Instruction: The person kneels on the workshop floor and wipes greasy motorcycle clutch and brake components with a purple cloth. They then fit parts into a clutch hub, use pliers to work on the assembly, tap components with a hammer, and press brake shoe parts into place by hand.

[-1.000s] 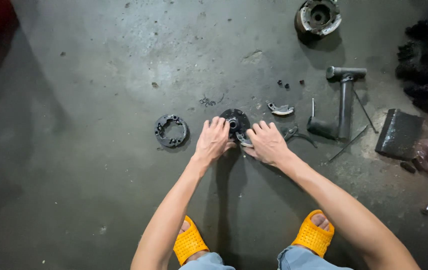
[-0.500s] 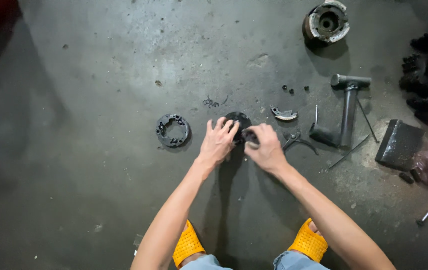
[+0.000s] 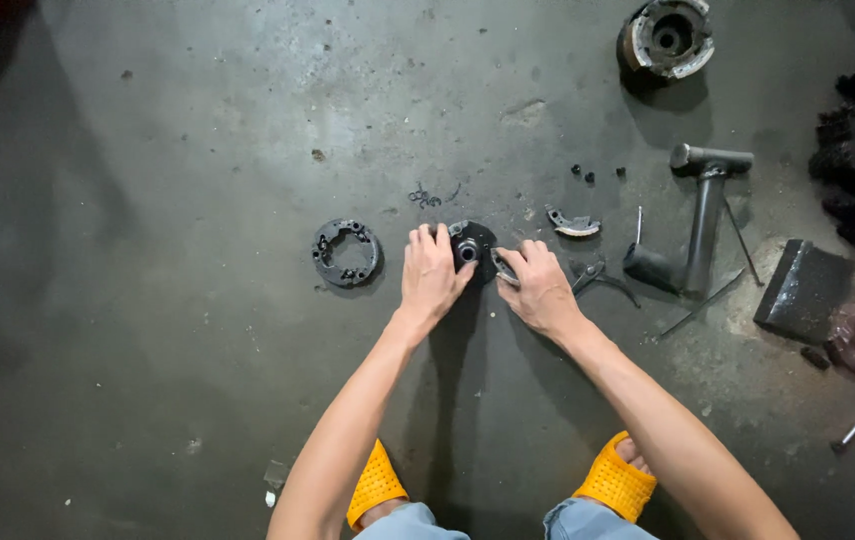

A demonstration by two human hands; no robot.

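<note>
Grey concrete floor [image 3: 178,380], stained and gritty, carries everything here. At its centre sits a round black hub plate [image 3: 470,243] with a bright bore in the middle. The left hand [image 3: 432,278] lies over the plate's nine o'clock edge, fingers spread and pressing down, not closed around anything. The right hand [image 3: 538,288] comes in from three o'clock with its fingers curled on a small metal piece [image 3: 504,268] that touches the plate's rim; it may be a curved shoe or a spring end, but the view is too small to tell.

At nine o'clock from the plate lies a black toothed ring [image 3: 347,252], well apart. At two o'clock rests a curved brake shoe [image 3: 574,224], and at three o'clock, just beside the right hand, a pair of pliers [image 3: 596,277]. Farther out at three o'clock stands a black T-handled tool [image 3: 698,225], and at one o'clock a worn metal drum [image 3: 668,36].

Judging from the grip, the small piece could slip off the rim and skitter away, since only fingertips pinch it and the oily plate gives little purchase. The left fingers by the bore could also be nipped.
</note>
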